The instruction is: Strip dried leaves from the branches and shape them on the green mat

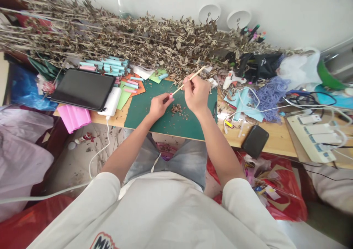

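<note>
My left hand (160,105) is closed on a small pink paper tube (171,95), pinched upright between the fingertips above a green cutting mat (143,109). In my right hand (197,93) is a thin wooden stick (197,73), slanting down to the left. Its lower tip meets the open top of the tube; I cannot tell how far inside it is. Below and between the hands lies a small heap of crumbled dried leaves (178,110), with loose bits scattered round it on the mat.
Dried leafy stalks (154,39) fill the table's back. Rolled blue paper tubes (114,64), a tablet (84,89) and a white power bank (111,102) lie left. To the right are a glue gun (233,80), purple yarn (271,94), a black case (255,141) and a power strip (311,137).
</note>
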The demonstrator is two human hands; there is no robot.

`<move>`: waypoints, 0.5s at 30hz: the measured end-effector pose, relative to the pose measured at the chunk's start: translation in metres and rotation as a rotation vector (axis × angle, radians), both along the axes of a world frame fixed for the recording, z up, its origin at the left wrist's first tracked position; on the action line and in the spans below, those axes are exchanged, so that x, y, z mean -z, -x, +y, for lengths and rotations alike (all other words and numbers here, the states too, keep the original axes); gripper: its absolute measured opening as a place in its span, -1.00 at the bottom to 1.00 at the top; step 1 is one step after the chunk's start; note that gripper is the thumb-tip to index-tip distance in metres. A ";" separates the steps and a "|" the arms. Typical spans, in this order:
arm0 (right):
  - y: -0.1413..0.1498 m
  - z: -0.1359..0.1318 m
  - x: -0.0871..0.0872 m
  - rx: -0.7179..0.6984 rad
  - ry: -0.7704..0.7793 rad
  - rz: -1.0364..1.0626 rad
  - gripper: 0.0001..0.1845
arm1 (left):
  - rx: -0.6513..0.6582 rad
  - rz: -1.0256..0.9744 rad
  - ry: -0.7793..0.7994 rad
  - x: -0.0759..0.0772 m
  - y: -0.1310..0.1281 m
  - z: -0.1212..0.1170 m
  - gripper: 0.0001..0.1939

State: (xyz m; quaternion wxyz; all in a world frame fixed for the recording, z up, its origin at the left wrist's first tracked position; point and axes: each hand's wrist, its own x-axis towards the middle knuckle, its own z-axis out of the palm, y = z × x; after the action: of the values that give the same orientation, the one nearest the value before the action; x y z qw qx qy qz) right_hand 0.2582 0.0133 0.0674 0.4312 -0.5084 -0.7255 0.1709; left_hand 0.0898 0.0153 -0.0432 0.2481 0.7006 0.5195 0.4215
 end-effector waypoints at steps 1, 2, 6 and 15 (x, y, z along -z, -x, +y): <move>0.001 0.000 0.001 -0.012 -0.005 -0.008 -0.54 | 0.000 -0.001 0.000 0.000 0.000 0.000 -0.76; 0.001 0.000 0.001 -0.013 -0.014 -0.011 -0.54 | -0.002 -0.002 -0.001 -0.001 0.000 0.000 -0.76; 0.000 0.002 0.001 0.021 -0.040 -0.023 -0.54 | -0.007 -0.006 0.003 -0.002 -0.001 -0.001 -0.78; 0.020 0.019 0.001 -0.185 0.064 -0.221 -0.63 | 0.010 -0.012 -0.002 -0.003 0.001 0.000 -0.81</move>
State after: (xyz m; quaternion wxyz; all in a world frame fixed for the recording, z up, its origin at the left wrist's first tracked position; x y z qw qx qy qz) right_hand 0.2380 0.0325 0.0666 0.3147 -0.4687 -0.8065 0.1756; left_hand 0.0888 0.0151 -0.0407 0.2528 0.7008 0.5142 0.4250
